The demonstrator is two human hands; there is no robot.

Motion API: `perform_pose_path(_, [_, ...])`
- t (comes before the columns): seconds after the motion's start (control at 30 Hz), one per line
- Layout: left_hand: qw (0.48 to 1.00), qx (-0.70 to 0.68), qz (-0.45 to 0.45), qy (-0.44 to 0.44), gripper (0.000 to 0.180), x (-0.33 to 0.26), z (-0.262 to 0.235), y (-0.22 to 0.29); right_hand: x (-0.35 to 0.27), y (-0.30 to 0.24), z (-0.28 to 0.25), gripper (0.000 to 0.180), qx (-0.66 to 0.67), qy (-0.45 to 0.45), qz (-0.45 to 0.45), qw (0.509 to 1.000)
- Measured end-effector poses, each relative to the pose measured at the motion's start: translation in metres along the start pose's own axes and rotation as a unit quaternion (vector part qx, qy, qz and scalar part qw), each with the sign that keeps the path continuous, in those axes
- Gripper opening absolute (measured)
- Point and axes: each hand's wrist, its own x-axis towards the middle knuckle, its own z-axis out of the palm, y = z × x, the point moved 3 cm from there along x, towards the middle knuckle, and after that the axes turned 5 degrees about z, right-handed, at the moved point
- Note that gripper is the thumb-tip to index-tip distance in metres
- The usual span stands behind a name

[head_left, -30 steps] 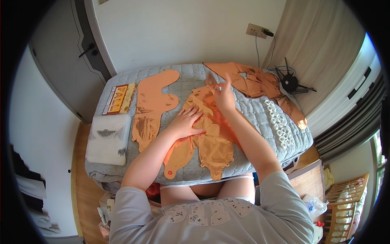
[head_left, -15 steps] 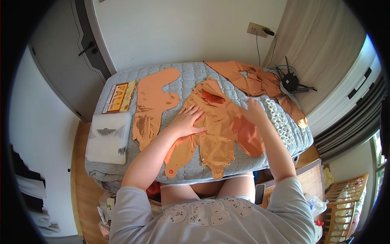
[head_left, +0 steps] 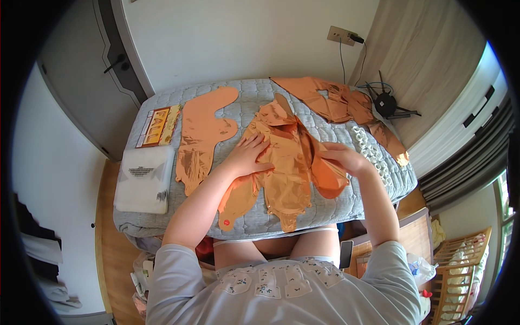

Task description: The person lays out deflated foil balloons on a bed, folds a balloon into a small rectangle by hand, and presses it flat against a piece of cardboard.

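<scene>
An uninflated copper-coloured foil balloon [head_left: 287, 179] lies in front of me on the quilted grey bedding, its foil creased and partly folded. Resting on its left part, with fingers spread, is my left hand [head_left: 250, 156]. My right hand [head_left: 345, 159] pinches the foil at the balloon's right side, where the edge is lifted and folded inward. A second flat foil balloon [head_left: 206, 130] with a curved outline lies to the left. More crumpled copper foil [head_left: 325, 100] stretches along the far right of the bed.
White ring-shaped pieces [head_left: 374, 157] lie in a heap at the right. Behind them stands a black router [head_left: 385, 104] with antennas and cables. A clear plastic packet [head_left: 143, 181] and a printed yellow-brown card [head_left: 158, 126] lie on the left. A phone [head_left: 346, 253] is beside my right thigh.
My right hand has moved down and closed on the foil's right side. That side is now lifted and folded inward. My left hand stays on the balloon.
</scene>
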Motion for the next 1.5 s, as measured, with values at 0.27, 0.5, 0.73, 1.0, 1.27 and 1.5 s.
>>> perform_pose_path(0.27, [1.000,-0.019,0.005,0.017,0.089,-0.005,-0.001,-0.001,0.041,0.003,0.048,0.050,-0.205,-0.032,-0.063,0.976])
perform_pose_path(0.5, [1.000,0.001,0.010,0.019,0.081,0.001,0.004,-0.002,0.085,0.016,0.021,0.060,-0.484,0.218,-0.272,0.802])
perform_pose_path(0.73, [1.000,-0.007,0.006,0.011,0.082,-0.001,0.002,-0.001,0.099,0.014,0.033,0.073,-0.574,0.176,-0.199,0.774])
perform_pose_path(1.0, [1.000,0.008,0.010,0.011,0.083,0.000,0.005,-0.005,0.100,0.010,0.053,0.078,-0.574,0.184,-0.170,0.780])
perform_pose_path(1.27, [1.000,0.002,0.004,0.022,0.088,-0.001,0.004,-0.004,0.101,-0.005,0.076,0.054,-0.585,0.237,-0.255,0.733])
perform_pose_path(1.5, [1.000,0.010,0.014,0.021,0.086,0.002,0.004,-0.001,0.125,-0.004,0.084,0.030,-0.597,0.219,-0.317,0.704])
